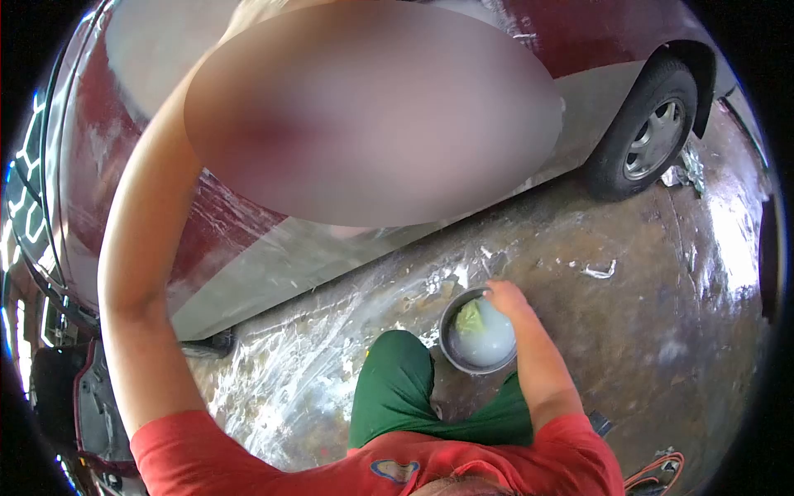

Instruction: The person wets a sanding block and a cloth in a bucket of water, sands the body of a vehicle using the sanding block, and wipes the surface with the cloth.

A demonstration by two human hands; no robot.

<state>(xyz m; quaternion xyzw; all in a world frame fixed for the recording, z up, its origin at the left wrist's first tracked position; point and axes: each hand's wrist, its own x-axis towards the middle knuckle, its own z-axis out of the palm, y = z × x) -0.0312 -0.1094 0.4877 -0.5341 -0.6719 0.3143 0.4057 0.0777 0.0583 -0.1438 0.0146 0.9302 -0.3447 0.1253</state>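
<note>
My right hand point(506, 298) is closed on the rim of a grey bucket point(446, 335) that stands on the wet floor by my knees. Milky, whitish liquid point(495, 337) fills part of it, and a yellow-green cloth or sponge-like piece point(471, 318) lies in the liquid. Stretched up across the side of a dark red car point(236, 211), my left arm ends in my left hand point(269, 10) at the top edge. That hand is mostly cut off, and its fingers cannot be made out. Whitish smears and grey patches cover the car's panels.
A car wheel point(653, 136) is at the upper right. White residue point(277, 364) streaks the wet floor point(612, 331). An orange cable or hose point(674, 463) lies at the lower right. A large blurred oval hides much of the car's side.
</note>
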